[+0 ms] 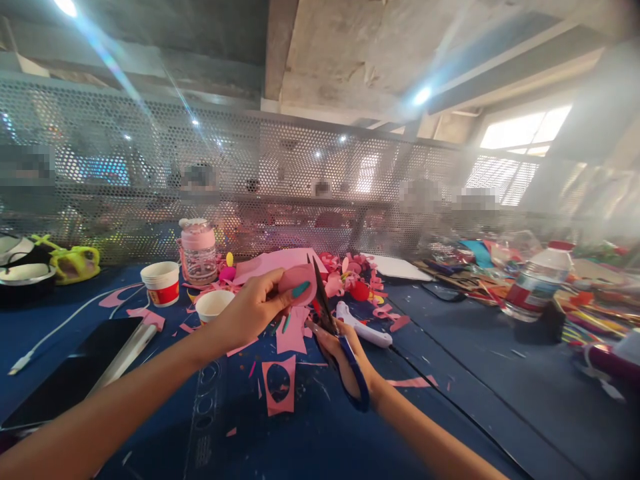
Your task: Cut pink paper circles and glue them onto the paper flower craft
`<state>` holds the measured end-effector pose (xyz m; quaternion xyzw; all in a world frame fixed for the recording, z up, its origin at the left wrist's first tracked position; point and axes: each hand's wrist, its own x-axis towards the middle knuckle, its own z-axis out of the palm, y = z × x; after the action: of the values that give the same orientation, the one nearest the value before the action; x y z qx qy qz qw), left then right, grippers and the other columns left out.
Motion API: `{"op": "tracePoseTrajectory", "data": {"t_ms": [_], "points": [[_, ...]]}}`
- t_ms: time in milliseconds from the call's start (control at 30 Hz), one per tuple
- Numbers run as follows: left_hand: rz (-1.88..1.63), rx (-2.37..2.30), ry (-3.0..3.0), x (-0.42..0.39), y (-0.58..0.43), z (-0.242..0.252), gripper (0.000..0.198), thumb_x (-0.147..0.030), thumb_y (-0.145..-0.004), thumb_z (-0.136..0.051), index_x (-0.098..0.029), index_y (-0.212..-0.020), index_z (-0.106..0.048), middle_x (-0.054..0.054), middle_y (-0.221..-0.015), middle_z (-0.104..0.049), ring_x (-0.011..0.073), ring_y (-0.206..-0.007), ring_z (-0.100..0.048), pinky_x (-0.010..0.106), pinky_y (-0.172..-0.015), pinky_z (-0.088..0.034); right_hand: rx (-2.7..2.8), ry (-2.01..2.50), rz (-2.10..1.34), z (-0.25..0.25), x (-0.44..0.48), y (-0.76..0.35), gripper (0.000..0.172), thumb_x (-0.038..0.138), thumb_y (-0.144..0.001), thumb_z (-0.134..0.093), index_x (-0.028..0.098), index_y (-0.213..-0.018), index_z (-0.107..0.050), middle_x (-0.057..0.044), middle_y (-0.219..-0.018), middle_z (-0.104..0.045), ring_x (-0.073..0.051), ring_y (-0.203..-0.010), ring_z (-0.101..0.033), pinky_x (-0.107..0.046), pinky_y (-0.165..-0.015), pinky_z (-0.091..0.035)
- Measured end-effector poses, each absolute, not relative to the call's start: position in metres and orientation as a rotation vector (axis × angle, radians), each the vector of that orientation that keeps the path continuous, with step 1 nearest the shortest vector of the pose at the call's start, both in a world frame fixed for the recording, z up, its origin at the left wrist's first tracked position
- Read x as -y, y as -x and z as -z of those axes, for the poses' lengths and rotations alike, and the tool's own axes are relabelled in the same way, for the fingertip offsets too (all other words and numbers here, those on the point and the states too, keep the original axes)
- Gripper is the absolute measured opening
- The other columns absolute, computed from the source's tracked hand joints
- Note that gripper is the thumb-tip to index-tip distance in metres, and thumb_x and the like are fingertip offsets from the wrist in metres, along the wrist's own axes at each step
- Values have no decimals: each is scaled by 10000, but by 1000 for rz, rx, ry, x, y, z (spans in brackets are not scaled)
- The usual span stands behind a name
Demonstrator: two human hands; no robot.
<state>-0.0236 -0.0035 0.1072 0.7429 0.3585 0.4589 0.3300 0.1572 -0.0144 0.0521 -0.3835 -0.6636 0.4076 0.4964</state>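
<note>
Between the thumb and fingers of my left hand (265, 297) is a rounded piece of pink paper (305, 277); the thumbnail is teal. My right hand (345, 343) grips a pair of scissors (325, 303) with dark blades and blue handles. The blades point up and stand at the right edge of the pink piece. Whether they touch it I cannot tell. Below, a pink scrap (271, 398) with an oval hole lies on the dark blue table (310, 447). Larger pink sheets (250, 263) and curled pink offcuts lie behind my hands.
A white glue gun (363, 327) with a black cord lies to the right. Paper cups (161, 283), a pink-lidded jar (197, 250) and a phone (75, 377) are at the left. A water bottle (540, 280) and mixed craft scraps stand at the right. A perforated metal screen (300, 167) closes the back.
</note>
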Motion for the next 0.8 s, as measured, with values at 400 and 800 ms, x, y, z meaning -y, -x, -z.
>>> {"op": "tracePoseTrajectory", "data": {"t_ms": [400,800], "points": [[-1182,-936,-1981,2,26,-108,170,-315,-808,-533,-178,-715,-495,-12,-552,-516,86,-480,-422,220,-440,-316,1654,926,-1087,-57,12,-157,336,472,-736,-606,172,-640,-489,36,-579,-323,-97,-554,-296,-205,-482,-291],[-1183,-928,-1964,5,23,-109,131,-274,-795,-531,-185,-713,-479,-15,-552,-517,90,-480,-432,215,-437,-324,1478,940,-1065,-58,19,-150,378,551,-674,-626,179,-641,-564,0,-575,-500,-169,-657,-475,-261,-618,-419]]}}
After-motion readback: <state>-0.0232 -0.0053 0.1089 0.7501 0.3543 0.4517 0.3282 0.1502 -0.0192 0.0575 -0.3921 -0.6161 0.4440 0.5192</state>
